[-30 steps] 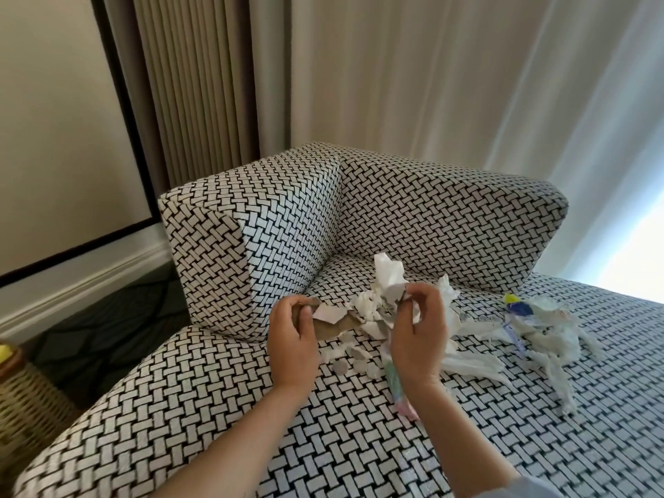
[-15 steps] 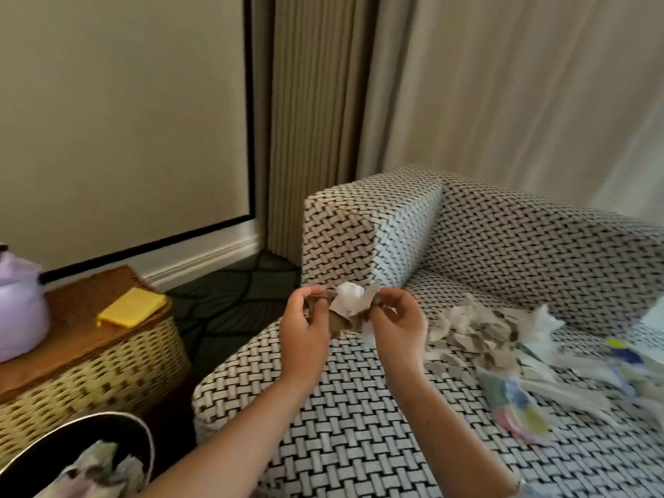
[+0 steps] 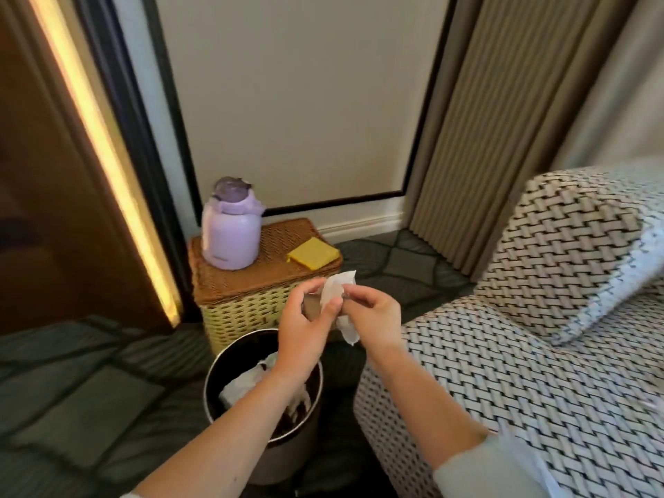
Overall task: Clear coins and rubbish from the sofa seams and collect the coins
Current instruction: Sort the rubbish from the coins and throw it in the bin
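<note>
White paper [image 3: 337, 291] pinched between left hand [image 3: 305, 332] and right hand [image 3: 377, 318] — bin [image 3: 211, 375] below.

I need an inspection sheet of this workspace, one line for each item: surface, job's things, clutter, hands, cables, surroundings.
Surface: sofa with a woven pattern, at the right.
Job's things: white paper scraps held near the dark bin, which holds paper; coins: nothing seen.
Clutter: purple bottle and yellow cloth on the wicker basket.
Hands: left hand and right hand both pinch the scraps.
Cables: nothing seen.
Surroundings: curtain, wall, carpet.
</note>
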